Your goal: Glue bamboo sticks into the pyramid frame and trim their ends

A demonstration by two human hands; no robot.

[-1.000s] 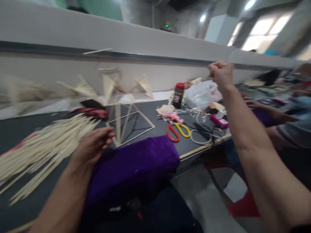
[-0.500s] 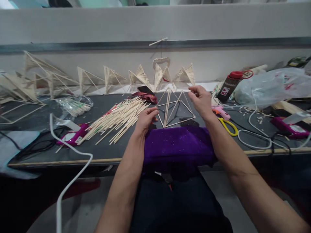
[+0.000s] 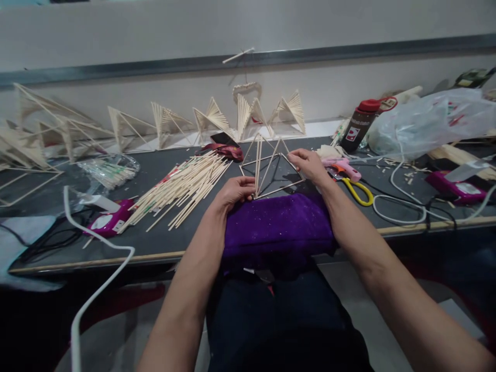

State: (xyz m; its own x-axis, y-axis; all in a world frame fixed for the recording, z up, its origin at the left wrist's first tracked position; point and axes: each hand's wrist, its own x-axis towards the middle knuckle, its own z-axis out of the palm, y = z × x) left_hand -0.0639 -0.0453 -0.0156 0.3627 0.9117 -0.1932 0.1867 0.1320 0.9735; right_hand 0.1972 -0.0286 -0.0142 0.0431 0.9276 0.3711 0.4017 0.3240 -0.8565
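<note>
Both hands have just come down onto the stick pyramid frame (image 3: 258, 166) at 12 o'clock, so it's probably better steadied now. Left hand (image 3: 234, 191) looks pinched on the near corner, right hand (image 3: 309, 164) closed round the right-side stick. Loose wooden sticks (image 3: 186, 188) at 11, yellow-handled scissors (image 3: 367, 194) around 1-2.

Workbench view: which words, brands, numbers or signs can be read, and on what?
No text is readable.
Dark bottle: lettering and logo, too small and blurred.
Plastic bag: red marks, too blurred.
Left magenta box: tiny marks, too small.
Right magenta box: pale face, too blurred.
</note>
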